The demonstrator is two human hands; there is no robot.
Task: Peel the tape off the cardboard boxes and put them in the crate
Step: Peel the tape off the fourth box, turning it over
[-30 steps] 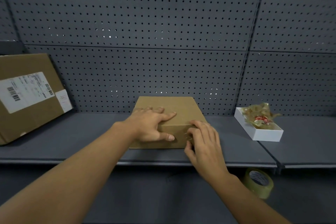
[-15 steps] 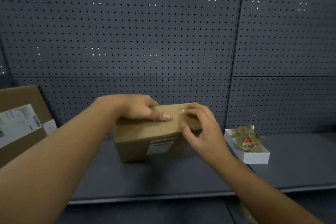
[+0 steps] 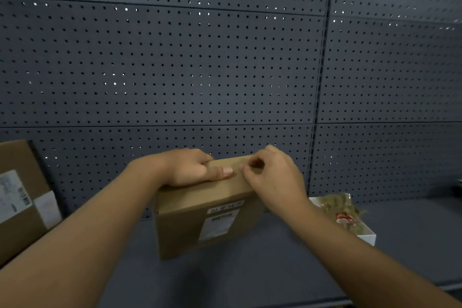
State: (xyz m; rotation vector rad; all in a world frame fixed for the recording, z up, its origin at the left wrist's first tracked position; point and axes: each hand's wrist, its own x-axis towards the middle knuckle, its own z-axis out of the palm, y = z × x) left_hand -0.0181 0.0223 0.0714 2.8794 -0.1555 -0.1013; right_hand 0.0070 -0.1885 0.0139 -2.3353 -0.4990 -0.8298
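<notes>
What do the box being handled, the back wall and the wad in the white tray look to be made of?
Box: matte brown cardboard, paper labels. Back wall: dark perforated panel, probably painted metal. Wad in the white tray: glossy, crinkled, likely peeled tape.

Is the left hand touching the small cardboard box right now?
Touching. The head view shows the left hand gripping the top of the small cardboard box, thumb flat on it.

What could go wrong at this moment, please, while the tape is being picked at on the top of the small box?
1. The small box looks tilted on the shelf; only the left hand steadies it, so a hard pull might tip it.
2. The right hand pinches at the top edge; the tape could tear off short.
3. The white tray of tape scraps sits close beside the right forearm and could be knocked.
</notes>
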